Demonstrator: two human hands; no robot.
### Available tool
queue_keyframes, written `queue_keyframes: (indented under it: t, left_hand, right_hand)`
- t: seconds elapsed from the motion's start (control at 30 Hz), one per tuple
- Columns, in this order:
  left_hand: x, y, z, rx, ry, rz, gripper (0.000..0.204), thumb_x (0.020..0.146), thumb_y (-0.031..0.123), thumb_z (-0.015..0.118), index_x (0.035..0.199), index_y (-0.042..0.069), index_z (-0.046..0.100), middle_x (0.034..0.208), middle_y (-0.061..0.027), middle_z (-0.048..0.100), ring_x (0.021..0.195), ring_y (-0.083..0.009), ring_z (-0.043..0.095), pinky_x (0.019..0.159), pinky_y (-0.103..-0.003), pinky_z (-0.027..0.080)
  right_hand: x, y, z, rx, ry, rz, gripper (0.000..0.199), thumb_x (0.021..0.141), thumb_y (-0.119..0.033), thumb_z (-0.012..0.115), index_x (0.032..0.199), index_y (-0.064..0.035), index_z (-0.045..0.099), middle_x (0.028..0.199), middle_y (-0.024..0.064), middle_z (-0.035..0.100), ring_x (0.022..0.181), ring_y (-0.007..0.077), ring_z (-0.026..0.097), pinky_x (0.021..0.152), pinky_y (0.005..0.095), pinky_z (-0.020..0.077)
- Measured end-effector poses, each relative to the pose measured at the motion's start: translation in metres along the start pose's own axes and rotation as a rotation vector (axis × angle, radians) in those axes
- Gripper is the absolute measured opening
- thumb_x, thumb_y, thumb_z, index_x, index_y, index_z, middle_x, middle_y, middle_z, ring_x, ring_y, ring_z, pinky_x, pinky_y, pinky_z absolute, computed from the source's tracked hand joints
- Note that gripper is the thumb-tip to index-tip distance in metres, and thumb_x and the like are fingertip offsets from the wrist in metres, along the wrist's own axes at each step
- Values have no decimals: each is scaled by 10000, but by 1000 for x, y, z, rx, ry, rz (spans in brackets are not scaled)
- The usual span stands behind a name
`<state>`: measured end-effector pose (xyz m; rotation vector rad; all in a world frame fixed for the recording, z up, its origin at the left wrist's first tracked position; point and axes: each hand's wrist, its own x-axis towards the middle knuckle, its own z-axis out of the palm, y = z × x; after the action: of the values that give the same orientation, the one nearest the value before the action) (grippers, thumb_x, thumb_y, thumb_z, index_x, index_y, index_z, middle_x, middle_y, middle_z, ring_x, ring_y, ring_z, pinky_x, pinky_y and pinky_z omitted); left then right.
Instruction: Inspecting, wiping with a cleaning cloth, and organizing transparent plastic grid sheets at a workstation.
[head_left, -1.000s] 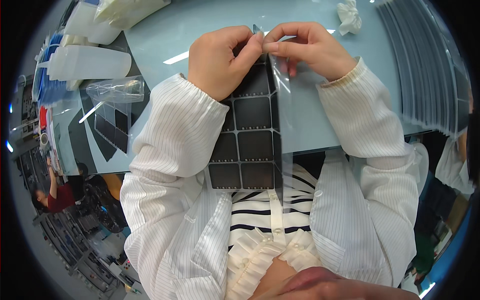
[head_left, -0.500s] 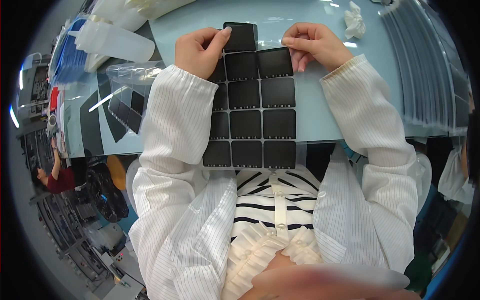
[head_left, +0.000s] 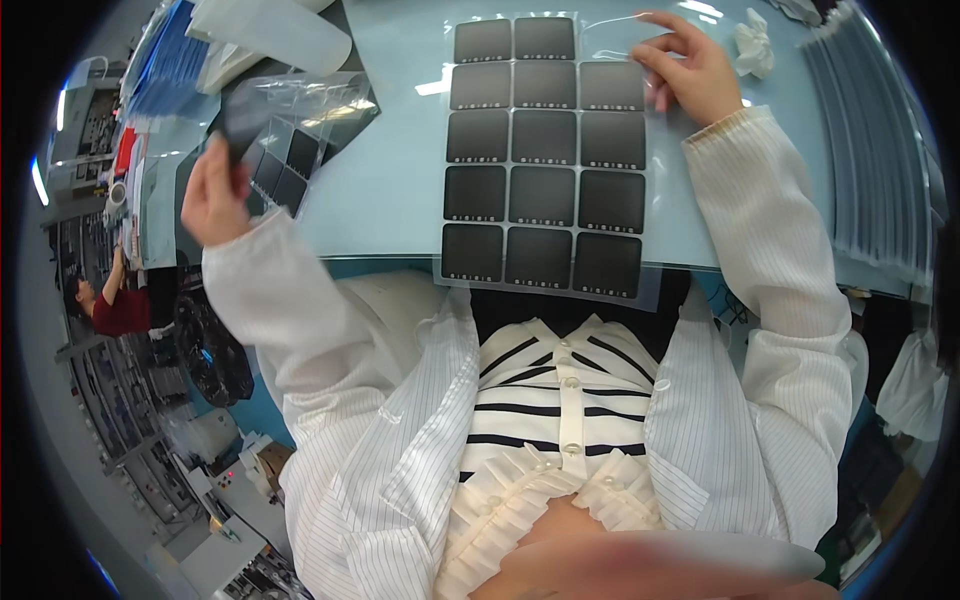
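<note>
A clear pocket sheet [head_left: 652, 285] lies on the table in front of me, its lower end overhanging the edge. Dark rounded squares [head_left: 542, 195] fill its rows, while the top right pocket shows no dark square. At that pocket, my right hand [head_left: 692, 75] is closed, thumb and fingers on the sheet's edge. Away to the left, my left hand [head_left: 215, 190] pinches a dark square piece [head_left: 240, 115], blurred by motion. Beneath and beside it is a clear plastic bag [head_left: 340, 100] with more dark squares [head_left: 282, 160].
A translucent bottle [head_left: 290, 35] lies at the upper left beside a blue-edged stack of sheets [head_left: 160, 75]. Clear sheets in a tall pile [head_left: 880, 150] stand at the right. Crumpled white tissue [head_left: 754, 45] rests near my right hand. A person [head_left: 115, 300] is in the left background.
My left hand has gone from the sheet's top to the bag at the left and has a dark piece. The top middle square sits deeper in its pocket. My right hand has moved right.
</note>
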<state>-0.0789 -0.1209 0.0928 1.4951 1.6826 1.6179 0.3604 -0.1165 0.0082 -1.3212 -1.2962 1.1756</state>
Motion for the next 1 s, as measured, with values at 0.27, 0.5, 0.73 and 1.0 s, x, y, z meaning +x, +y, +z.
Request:
queue_keyframes:
  t: [0.27,0.5,0.73,1.0]
  left_hand:
    - [-24,-134,-184,-15,567,-266,384,918,350,531,654,72,522,578,1,465,462,-100,397,410,-233,288]
    - [-70,-269,-205,-337,578,-856,254,891,341,557,798,104,554,589,7,449,452,-119,376,402,-296,255]
    - [-36,-306,-123,-234,634,-737,195,870,268,565,905,80,599,717,-30,534,584,-152,490,482,-310,398]
    - [-21,-323,-145,-159,690,-426,183,865,203,570,959,50,609,841,-78,598,720,-182,565,588,-304,485]
  right_hand:
    - [-5,-15,18,-48,266,-196,626,764,52,583,1347,-64,386,888,73,565,538,52,509,449,180,415]
    - [4,2,9,-234,270,-275,645,730,51,564,1344,-23,382,855,73,587,580,35,499,510,156,401]
    - [13,21,-9,-333,139,-343,562,840,0,612,1358,-37,399,992,48,637,632,-14,452,604,115,367]
    - [8,13,-3,-367,204,-304,556,842,0,613,1352,-16,392,986,52,634,627,-12,452,589,117,368]
